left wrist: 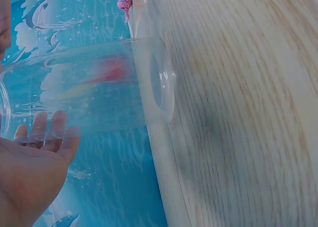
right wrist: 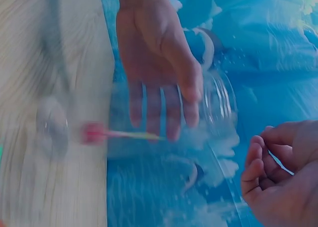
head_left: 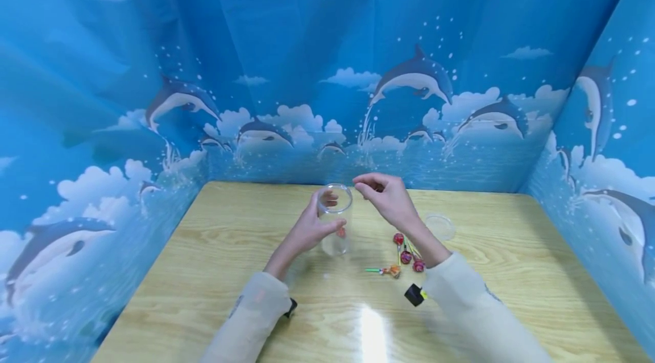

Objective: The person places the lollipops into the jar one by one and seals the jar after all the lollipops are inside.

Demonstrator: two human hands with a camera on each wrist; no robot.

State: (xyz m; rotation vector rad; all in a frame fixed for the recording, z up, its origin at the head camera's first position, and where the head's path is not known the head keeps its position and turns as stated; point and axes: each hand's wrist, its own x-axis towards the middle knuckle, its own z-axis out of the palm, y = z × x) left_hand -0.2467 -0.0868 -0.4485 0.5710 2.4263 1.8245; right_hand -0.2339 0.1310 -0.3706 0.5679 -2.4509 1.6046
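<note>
My left hand (head_left: 309, 230) grips a clear cylindrical jar (head_left: 335, 244) near its open mouth, thumb on the near side and fingers on the far side. Inside the jar is a red lollipop (right wrist: 93, 133), blurred, its head toward the bottom and its pale yellow stick toward the mouth. In the left wrist view, the same lollipop (left wrist: 110, 69) shows through the wall. Just right of the rim is my right hand (head_left: 389, 198), fingers curled and thumb close to the index fingertip. Nothing shows between those fingertips in the right wrist view.
Several wrapped lollipops lie below the right forearm: red ones (head_left: 398, 239) grouped together and an orange one (head_left: 394, 271) with a green stick. A clear round lid (head_left: 440, 227) rests on the wooden table (head_left: 512, 272) beyond that forearm. A dolphin-printed blue curtain (head_left: 307, 67) encloses the back and sides.
</note>
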